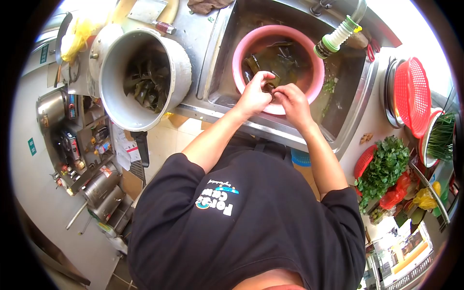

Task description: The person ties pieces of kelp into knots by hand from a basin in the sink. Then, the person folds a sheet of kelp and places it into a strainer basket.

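Note:
Both of my hands meet over the near rim of a pink basin (pixel 316 87) that stands in the sink. My left hand (pixel 255 94) pinches a dark brown-green kelp strip (pixel 268 87) with thumb and forefinger. From the other side, the fingertips of my right hand (pixel 293 102) close on the same strip, partly hiding it. More kelp strips (pixel 252 63) lie in the cloudy water of the basin. On the left, a big metal pot (pixel 181 72) tilts toward me, with a heap of dark kelp pieces (pixel 150 87) inside.
The steel sink (pixel 350 92) surrounds the basin, and a green-and-white faucet nozzle (pixel 333 37) hangs over its right rim. A cleaver (pixel 150 12) lies behind the pot. At right are a red colander (pixel 413 96) and leafy greens (pixel 386 166). The pot's black handle (pixel 140 147) juts toward me.

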Demonstrator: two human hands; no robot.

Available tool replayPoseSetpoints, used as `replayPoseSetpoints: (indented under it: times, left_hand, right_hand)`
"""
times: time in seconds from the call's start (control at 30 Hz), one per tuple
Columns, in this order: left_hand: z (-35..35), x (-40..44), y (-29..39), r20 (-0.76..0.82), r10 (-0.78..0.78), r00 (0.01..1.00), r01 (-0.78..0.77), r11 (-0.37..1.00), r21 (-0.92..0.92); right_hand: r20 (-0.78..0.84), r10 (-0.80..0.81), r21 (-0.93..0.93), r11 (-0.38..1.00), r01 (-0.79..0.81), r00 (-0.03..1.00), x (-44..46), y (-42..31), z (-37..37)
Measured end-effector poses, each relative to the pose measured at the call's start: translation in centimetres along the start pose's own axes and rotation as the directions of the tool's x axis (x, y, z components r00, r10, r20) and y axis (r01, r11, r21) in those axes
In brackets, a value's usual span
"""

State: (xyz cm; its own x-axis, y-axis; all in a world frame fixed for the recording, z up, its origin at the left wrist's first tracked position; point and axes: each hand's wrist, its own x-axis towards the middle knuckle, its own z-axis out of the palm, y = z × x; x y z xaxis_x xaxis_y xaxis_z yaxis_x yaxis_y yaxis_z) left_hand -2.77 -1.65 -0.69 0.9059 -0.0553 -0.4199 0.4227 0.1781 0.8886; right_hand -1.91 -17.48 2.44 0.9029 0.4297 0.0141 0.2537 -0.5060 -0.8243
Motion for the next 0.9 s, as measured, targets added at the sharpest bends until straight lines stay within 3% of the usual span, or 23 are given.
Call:
replayPoseSetpoints:
  times: [0.03,0.07,0.1,0.17,0.2,0.33,0.37,0.4,0.43,0.47,0.5,0.57,0.63,0.67,0.7,0.77,0.8,0.9]
  left_hand:
    - [-0.2,-0.1,0.2,0.06,0.028,0.998,-0.025,0.998,-0.055]
    - [-0.6,-0.2,0.4,0.144,-0.089,0.985,0.108,0.986,-0.13]
    - [-0.7,-0.2,0.9,0.143,-0.09,0.986,0.108,0.986,-0.127]
    - [-1.1,-0.5,1.9,0.214,-0.159,0.964,0.192,0.97,-0.146]
    - [-1.8,-0.6,1.9,0.269,-0.188,0.945,0.234,0.96,-0.151]
    - [-1.6,-1.2,2.0,0.253,-0.183,0.95,0.245,0.939,-0.243]
    - [-1.4,-1.2,2.0,0.253,-0.184,0.95,0.246,0.938,-0.243]
    - [-1.3,-1.1,2.1,0.261,-0.169,0.951,0.244,0.926,-0.287]
    - [-1.2,-1.1,2.1,0.267,-0.153,0.951,0.24,0.913,-0.331]
    - [-1.2,-1.1,2.3,0.263,-0.152,0.953,0.238,0.912,-0.334]
    - [-1.2,-1.2,2.6,0.294,-0.149,0.944,0.251,0.902,-0.35]
    - [-1.5,-1.2,2.6,0.319,-0.147,0.936,0.264,0.893,-0.365]
    - [-1.2,-1.2,2.7,0.25,-0.171,0.953,0.249,0.912,-0.326]
    - [-0.8,-1.3,2.8,0.198,-0.174,0.965,0.233,0.913,-0.334]
    - [-0.8,-1.2,2.5,0.2,-0.172,0.964,0.233,0.913,-0.336]
    - [-1.0,-0.8,1.4,0.149,-0.211,0.966,0.243,0.937,-0.251]
    - [-0.9,-0.6,1.3,0.091,-0.26,0.961,0.275,0.92,-0.278]
    - [-1.5,-0.4,0.5,0.077,-0.313,0.947,0.322,0.923,-0.21]
  right_hand:
    - [-0.061,-0.003,0.111,0.994,0.01,0.998,0.1,0.9,0.3]
    - [-0.07,0.084,0.177,0.982,-0.07,0.994,-0.1,1.7,0.6]
    - [-0.071,0.083,0.18,0.981,-0.069,0.994,-0.1,1.8,0.8]
    - [-0.02,0.352,0.4,0.861,-0.316,0.936,-0.2,1.9,1.5]
    - [-0.001,0.402,0.433,0.825,-0.362,0.915,-0.1,1.9,1.5]
    - [-0.015,0.366,0.286,0.893,-0.347,0.931,-0.3,2.8,1.5]
    - [0.131,0.466,0.59,0.673,-0.446,0.875,-0.4,2.9,1.7]
    - [0.302,0.497,0.791,0.346,-0.505,0.813,-0.3,2.7,1.6]
    - [0.303,0.497,0.79,0.347,-0.506,0.813,-0.3,2.5,1.2]
    - [0.441,0.451,0.865,0.02,-0.502,0.776,-0.4,2.2,0.5]
    - [0.557,0.358,0.828,-0.313,-0.466,0.749,-0.3,1.6,-0.2]
    - [0.554,0.344,0.832,-0.241,-0.499,0.758,-0.3,1.0,-0.1]
    - [0.387,0.303,0.87,0.192,-0.454,0.871,-0.8,1.1,1.0]
    - [0.283,0.353,0.879,0.277,-0.389,0.892,-1.0,1.1,1.4]
    - [0.282,0.354,0.878,0.28,-0.388,0.892,-1.1,1.3,1.5]
    - [0.152,0.456,0.855,0.385,-0.348,0.877,-1.2,1.7,1.9]
    - [0.096,0.416,0.822,0.479,-0.307,0.904,-1.2,1.3,1.9]
    - [0.169,0.334,0.768,0.545,-0.336,0.927,-1.7,0.0,2.1]
